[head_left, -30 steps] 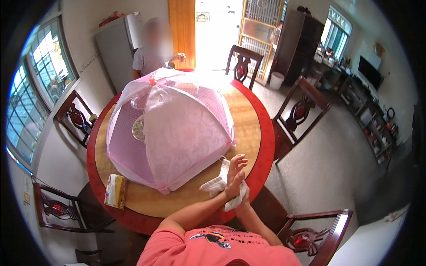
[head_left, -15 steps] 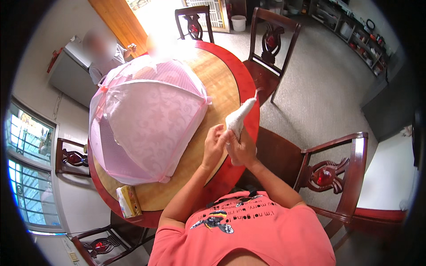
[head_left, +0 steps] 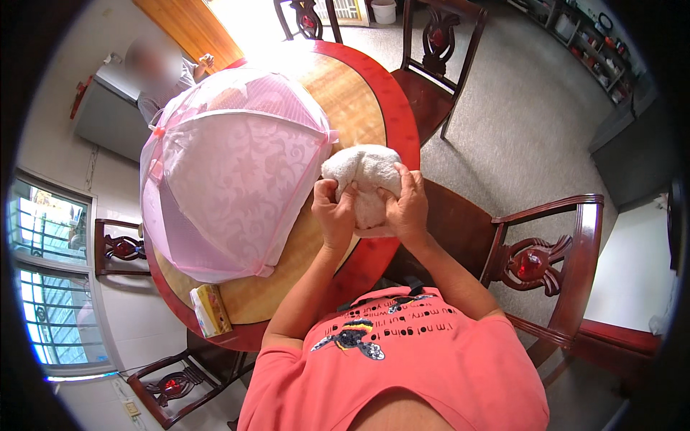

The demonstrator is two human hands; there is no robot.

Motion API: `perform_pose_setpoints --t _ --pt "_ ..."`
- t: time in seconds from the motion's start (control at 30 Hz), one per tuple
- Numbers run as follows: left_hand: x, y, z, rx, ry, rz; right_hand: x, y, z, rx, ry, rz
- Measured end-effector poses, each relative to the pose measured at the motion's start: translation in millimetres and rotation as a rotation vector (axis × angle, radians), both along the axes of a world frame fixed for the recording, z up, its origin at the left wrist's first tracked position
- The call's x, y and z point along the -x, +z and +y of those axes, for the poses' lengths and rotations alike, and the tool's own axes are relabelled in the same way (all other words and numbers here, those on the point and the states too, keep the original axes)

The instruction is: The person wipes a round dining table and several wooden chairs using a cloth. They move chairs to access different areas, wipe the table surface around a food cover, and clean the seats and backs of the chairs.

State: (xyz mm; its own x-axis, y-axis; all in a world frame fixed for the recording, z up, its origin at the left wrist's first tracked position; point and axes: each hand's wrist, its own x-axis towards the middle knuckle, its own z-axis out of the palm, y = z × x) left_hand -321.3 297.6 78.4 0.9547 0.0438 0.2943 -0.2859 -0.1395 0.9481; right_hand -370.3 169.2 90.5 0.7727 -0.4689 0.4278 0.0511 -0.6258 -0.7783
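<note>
Just right of the pink food cover [head_left: 241, 183], above the round surface's [head_left: 356, 97] red edge, two hands are holding a bunched white cloth [head_left: 369, 176]. Left hand [head_left: 336, 212]: fingers curling closed on its left side. Right hand [head_left: 408, 208]: fingers bending closed around its right side. Yellow-and-white packet [head_left: 210, 310] is lying nearside of the cover; another person [head_left: 162, 97] is showing beyond it.

Rough cloth [head_left: 368, 167]; glossy wooden chair [head_left: 586, 269]
</note>
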Motion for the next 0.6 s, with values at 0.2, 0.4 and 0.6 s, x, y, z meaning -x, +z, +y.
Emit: perform_pose_setpoints --t 0.2,0.4,0.6 --pt "-6 -43 27 -0.968 -0.035 0.164 0 -70 -22 0.277 0.011 0.369" --pt "-24 -57 35 -0.913 -0.078 -0.161 -7 -130 -65 -0.075 -0.190 0.421" --pt "14 -72 -1 -1.286 -0.433 -0.086 -16 -161 -58 -0.197 -0.310 0.429"
